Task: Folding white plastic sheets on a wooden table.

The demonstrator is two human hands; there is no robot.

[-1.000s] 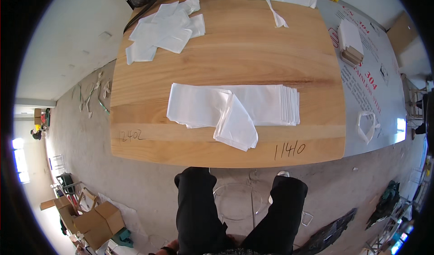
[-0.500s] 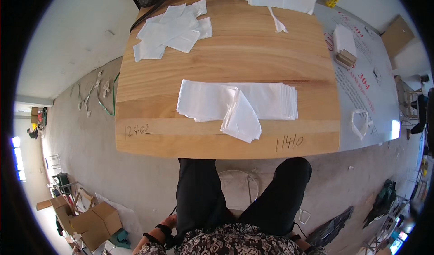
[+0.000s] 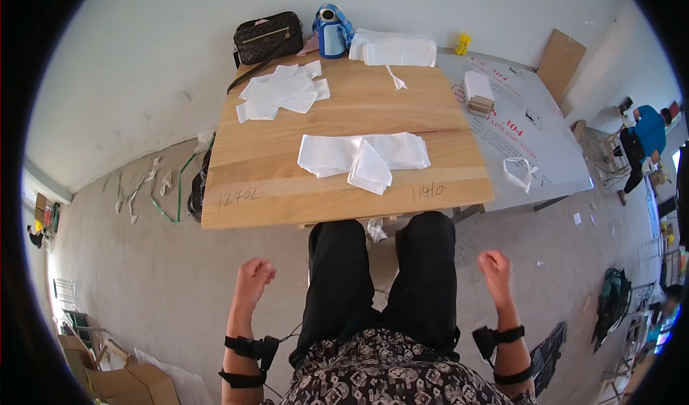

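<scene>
My left hand is raised beside my left knee, its fingers curled in with nothing seen in them. On the other side, my right hand is held up in a loose fist beyond my right knee, with nothing visible inside it. Both hands are off the wooden table and touch nothing on it. Nearest to them on the tabletop lies a stack of flat white sleeves, fanned at its right end. One folded bunch sticks out toward me from its middle.
Loose white sleeves lie in a pile at the far left. Behind are a dark shoulder bag, a blue bottle and another white stack. A grey side table adjoins on the right. A person sits at the far right.
Both forearms have come up from beside my thighs, so my two hands now show. The view has tilted up, bringing more of the wall, the bag and the bottle into sight.
</scene>
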